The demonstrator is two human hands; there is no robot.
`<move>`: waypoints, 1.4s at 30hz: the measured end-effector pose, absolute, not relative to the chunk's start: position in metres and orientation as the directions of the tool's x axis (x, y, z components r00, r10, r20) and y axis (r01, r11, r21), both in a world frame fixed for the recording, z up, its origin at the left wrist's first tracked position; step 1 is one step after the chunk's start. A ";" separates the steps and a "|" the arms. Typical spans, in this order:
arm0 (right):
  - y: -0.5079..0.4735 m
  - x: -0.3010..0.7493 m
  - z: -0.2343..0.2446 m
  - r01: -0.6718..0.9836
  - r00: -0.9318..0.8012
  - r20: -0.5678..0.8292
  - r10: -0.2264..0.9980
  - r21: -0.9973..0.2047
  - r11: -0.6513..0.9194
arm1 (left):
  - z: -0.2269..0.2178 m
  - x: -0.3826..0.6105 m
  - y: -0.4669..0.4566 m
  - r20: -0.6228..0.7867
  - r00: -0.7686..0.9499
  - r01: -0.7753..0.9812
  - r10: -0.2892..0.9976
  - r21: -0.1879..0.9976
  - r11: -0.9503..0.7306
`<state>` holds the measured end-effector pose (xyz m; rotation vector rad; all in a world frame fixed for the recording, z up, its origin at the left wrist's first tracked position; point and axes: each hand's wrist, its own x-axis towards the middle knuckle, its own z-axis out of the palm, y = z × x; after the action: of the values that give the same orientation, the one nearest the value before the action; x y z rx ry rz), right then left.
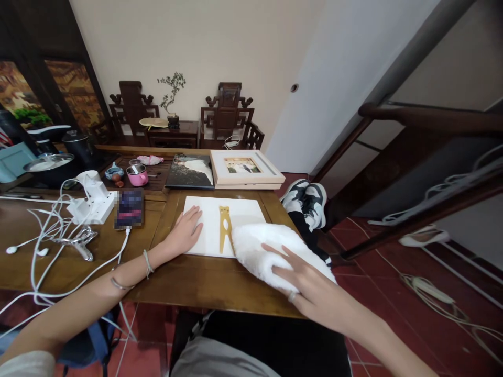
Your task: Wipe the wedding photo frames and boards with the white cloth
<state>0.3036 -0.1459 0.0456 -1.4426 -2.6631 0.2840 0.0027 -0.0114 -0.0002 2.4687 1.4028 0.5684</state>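
On the wooden table lies a white rectangular board (207, 230) with a golden-brown animal figure (224, 226) on it, long-legged and with small ears. My left hand (187, 230) rests on the board's left edge, fingers stretched out and holding nothing. A fluffy white cloth (255, 243) is in my right hand (301, 277), whose fingers press into it. The cloth covers the board's lower right part and hangs past the table's right edge. The rest of the board's right side is hidden beneath it.
Behind the board lie a dark photo panel (190, 172) and a framed photo (271, 166). To the left are a phone (129, 208), a power strip (102, 207), tangled white cables and a pink mug (137, 176). Black-and-white sneakers (314, 201) show beyond the table's right edge.
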 end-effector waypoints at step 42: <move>-0.092 0.212 0.042 0.789 -0.582 0.120 0.804 -0.158 0.594 | 0.003 0.003 -0.014 0.215 0.458 0.799 0.863 0.325 -0.505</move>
<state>0.2123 -0.0919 0.0420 -1.3330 -2.6415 0.1301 0.0027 -0.0137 0.0033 2.5262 1.4555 0.5287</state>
